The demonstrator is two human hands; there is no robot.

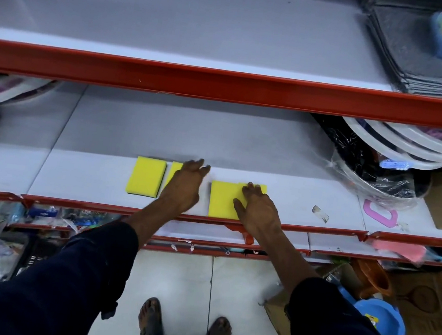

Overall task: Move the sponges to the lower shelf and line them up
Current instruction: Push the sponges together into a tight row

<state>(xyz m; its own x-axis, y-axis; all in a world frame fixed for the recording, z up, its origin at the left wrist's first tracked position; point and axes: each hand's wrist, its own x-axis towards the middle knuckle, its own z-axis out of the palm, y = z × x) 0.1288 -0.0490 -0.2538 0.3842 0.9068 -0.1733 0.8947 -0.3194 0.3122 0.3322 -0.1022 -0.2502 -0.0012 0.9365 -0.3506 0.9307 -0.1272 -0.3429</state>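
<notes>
Head view, looking down at a shop rack w/ red-edged shelves. Both arms, in dark sleeves, reach fwd & down to the lower shelf (279, 203), a pale grey board w/ a red front lip.

Left hand (183, 185): palm down, wrist about straight, fingers stretched fwd & slightly spread, lying flat over the 2nd sponge (175, 171). Only a yellow strip of that sponge shows at the hand's left edge. Hand is flat and released, not curled round anything; can't tell if it presses or just hovers.

Right hand (258, 208): also palm down, angled a bit to the left, thumb splayed out to the left over the 3rd sponge (222, 200), fingertips reaching onto the 4th sponge (262, 188), which peeks out beyond the fingers. Fingers are extended, flat on top, no grip closed round either one. 3rd & 4th appear to touch or overlap; exact relation hidden by the hand.

1st sponge (146, 176): yellow w/ a dark scrub layer visible at its front edge, lies free at the far left of the row, just beside the 2nd, narrow gap between them.

All 4 sit near the front edge of the lower shelf, roughly in a row; right pair sits slightly nearer the lip than the left pair. Upper shelf (177, 21) holds a stack of grey mats (398, 50) at the right.
</notes>
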